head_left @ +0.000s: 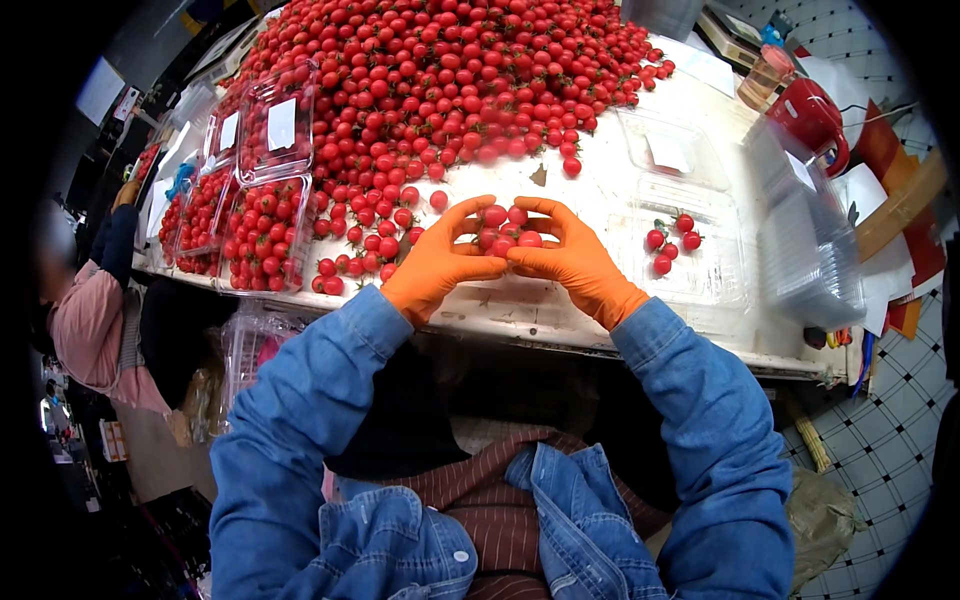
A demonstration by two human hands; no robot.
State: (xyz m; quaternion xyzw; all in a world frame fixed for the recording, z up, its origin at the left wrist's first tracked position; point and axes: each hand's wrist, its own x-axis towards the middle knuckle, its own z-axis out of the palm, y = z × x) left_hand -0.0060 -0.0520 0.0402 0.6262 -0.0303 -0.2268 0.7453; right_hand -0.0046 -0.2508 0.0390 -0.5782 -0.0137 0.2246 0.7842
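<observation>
"How do the hands sit?"
"Left hand and right hand are cupped, half-curled, holding a small bunch of tomatoes between them, near the table's front edge."
"Beside them?"
"Rightward, four loose tomatoes in an open clear box."
"Farther?"
"A big tomato heap."

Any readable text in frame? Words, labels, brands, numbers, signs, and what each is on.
None I can read.
White label on left open lid: no print legible.
White label on right open lid: no print legible.
White label on stacked clear boxes: too blurred.
Pale panel, upper left: too small.
Gloved left hand and right hand: no print visible.
</observation>
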